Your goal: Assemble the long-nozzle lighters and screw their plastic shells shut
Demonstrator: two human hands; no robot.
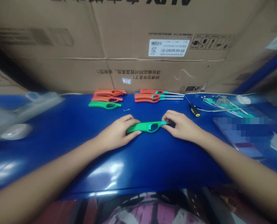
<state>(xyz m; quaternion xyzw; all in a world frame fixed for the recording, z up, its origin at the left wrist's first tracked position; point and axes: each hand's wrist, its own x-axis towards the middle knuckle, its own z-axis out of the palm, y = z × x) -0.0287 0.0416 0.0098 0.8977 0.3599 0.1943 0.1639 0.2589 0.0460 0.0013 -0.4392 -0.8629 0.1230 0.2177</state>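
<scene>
Head view: the left hand (121, 132) grasps a green lighter's (141, 127) rear, the right hand (181, 126) pinches near its teal tip (163, 123). Between both hands, over the desk (138, 171), it is best kept steady and straight.

The nearest lighter (139, 127) is coloured green, its trigger (150, 127) turquoise; the lighters stacked at the right (144, 99) are coloured orange-red, with turquoise collars (162, 97). The desk (175, 168) is coloured blue, the screwdriver (194, 110) black and yellow. The brown cardboard (77, 46) is printed in black.
</scene>
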